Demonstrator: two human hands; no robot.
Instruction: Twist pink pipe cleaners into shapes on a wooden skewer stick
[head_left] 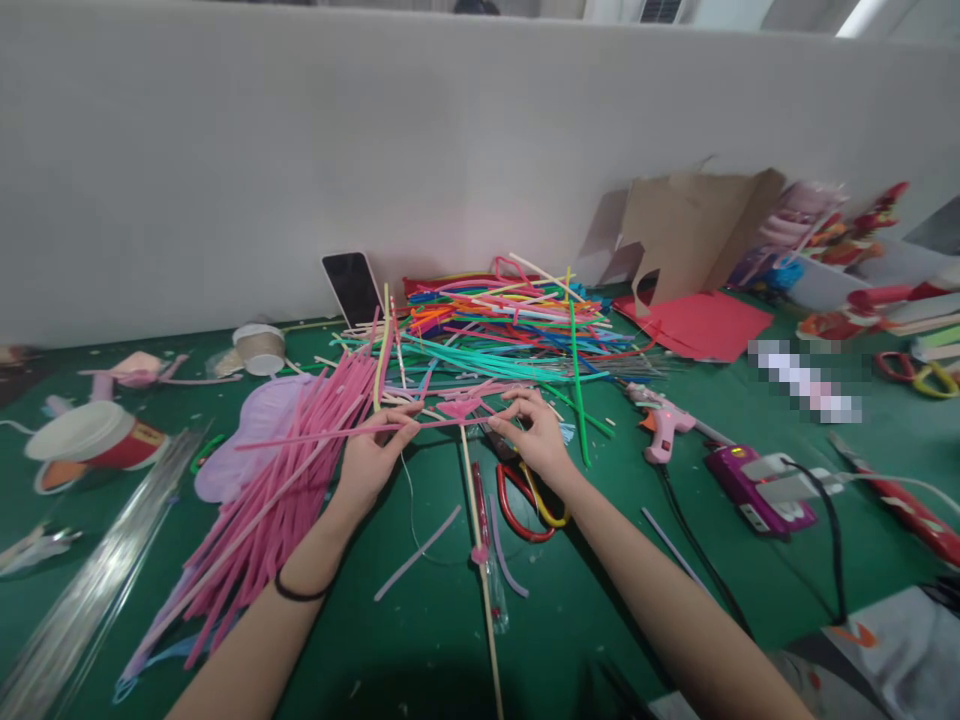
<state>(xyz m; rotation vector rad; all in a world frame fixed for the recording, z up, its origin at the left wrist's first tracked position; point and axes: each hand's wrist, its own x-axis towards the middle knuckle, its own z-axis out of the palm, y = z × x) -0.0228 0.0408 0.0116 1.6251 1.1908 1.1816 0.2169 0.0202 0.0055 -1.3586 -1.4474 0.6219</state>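
Left forearm [274,620] and right forearm [652,570], bare along their visible length, tapering toward the wrists. A thin, plain black hair tie [300,598] encircles the left one near the wrist. Left hand [375,445] and right hand [536,435]: bare, slender-fingered.

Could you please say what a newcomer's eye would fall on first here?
Probably the multicoloured pipe cleaner heap near the pale partition, then the pink bundle at centre-left. Centrally, the left hand and right hand hold a pink pipe cleaner at the tip of a thin stick.

2 hands [381,445], 1 glue gun [664,432], 1 phone [352,287]
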